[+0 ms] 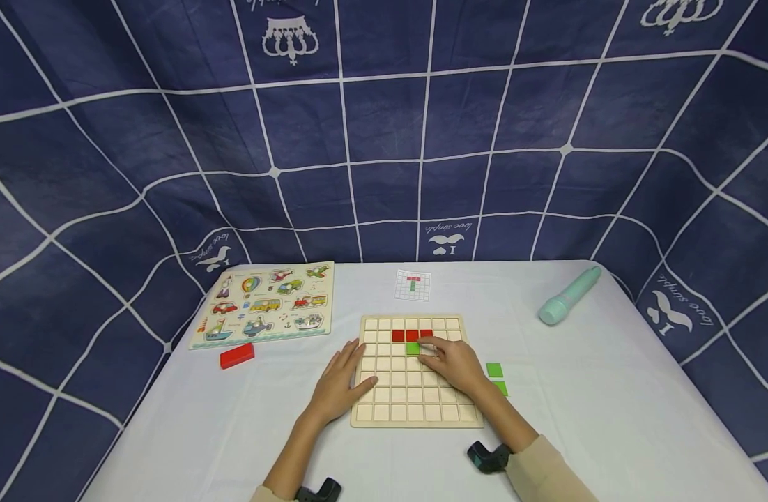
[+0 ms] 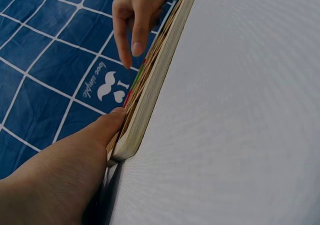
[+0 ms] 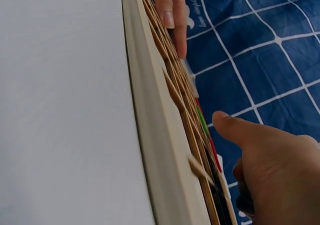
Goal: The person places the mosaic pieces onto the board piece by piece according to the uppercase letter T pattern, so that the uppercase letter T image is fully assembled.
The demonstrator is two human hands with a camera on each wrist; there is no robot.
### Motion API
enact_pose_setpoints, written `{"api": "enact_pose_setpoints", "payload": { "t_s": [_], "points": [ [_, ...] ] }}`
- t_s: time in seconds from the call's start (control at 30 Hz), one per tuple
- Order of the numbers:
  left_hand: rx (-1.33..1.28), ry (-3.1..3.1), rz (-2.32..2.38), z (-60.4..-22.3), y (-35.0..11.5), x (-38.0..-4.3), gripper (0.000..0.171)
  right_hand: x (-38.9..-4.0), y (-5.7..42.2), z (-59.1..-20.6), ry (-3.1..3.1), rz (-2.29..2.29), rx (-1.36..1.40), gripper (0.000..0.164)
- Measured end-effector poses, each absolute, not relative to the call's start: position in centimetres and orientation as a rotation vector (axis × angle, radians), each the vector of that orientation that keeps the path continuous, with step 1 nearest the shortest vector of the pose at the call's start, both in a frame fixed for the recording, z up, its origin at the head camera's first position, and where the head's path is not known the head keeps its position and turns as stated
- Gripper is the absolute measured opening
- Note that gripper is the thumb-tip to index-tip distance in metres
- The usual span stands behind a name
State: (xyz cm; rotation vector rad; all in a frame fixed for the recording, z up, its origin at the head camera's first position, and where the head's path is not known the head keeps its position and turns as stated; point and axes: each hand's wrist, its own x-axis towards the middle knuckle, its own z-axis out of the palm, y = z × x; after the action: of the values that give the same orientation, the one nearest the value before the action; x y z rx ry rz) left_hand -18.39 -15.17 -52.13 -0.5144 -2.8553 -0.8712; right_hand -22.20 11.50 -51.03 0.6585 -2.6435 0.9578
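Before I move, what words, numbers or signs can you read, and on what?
"love simple": cloth, repeated, upside down in the head view.
"I", with heart and moustache signs: cloth.
Crown signs: cloth; lettering above one is cut off, unreadable.
Puzzle: any lettering too small to read.
Card: none readable.

Red tiles (image 1: pixel 412 336), grn tiles (image 1: pixel 412 348), beige gridded brd (image 1: pixel 398 395), navy cloth (image 1: pixel 384 118) w/ wht grid.
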Motion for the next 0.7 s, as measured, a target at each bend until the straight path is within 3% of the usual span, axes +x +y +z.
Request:
{"api": "enact_pose_setpoints", "payload": {
  "t_s": [0.7],
  "points": [
    [-0.511,-2.86,-0.874,-52.2,-15.2,-18.4,0.073,-18.7,23.2,-51.8,-2.614,0.939,0.533,0.034]
  ]
}}
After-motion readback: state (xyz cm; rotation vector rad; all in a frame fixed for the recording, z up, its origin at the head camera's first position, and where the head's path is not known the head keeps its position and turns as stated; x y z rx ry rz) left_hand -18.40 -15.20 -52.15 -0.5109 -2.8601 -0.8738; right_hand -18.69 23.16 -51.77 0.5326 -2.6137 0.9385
